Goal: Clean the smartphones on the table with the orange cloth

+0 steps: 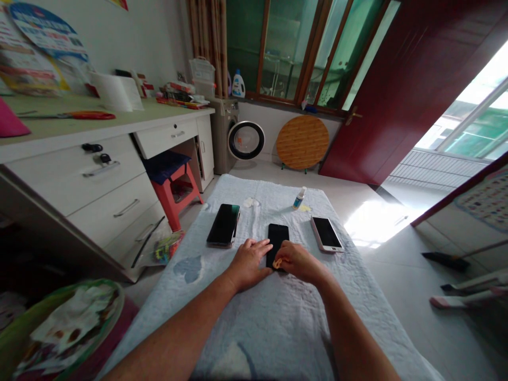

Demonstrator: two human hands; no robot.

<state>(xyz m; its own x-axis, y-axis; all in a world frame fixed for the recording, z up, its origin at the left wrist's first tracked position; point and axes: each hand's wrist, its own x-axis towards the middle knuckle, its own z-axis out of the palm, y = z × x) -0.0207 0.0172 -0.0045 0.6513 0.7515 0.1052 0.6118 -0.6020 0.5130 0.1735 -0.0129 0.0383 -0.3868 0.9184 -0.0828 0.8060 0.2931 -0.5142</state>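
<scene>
A pale blue cloth (286, 328) spreads beneath two bare forearms, which reach inward from either side and meet over the cloth's middle. The left hand (250, 262) lies low and flat, its fingers extended and slightly spread toward the right, with nothing seen in its grasp. The right hand (297, 260) bends inward with its fingers curled together in a pinch.

Three phones form a loose row. The large dark phone (225, 223) lies well to the left of the hands, and the white-framed phone (326, 233) lies beyond the right hand, apart from it. Between them, the middle black phone (279, 233) lies straight ahead of the person, its long axis pointing away from the body and its far end in plain view.

The telling relation appears to be at that middle phone: the left hand's fingertips and thumb meet its left long edge, while the right hand is the nearer of the two, covering the lower right part of the screen. How firmly the left hand presses, one cannot tell.

A small spray bottle (299, 198) stands farther off, ahead and to the right. Smallest of all, a crumpled orange piece (277, 263) is held in the right fingertips over the phone's near end.
</scene>
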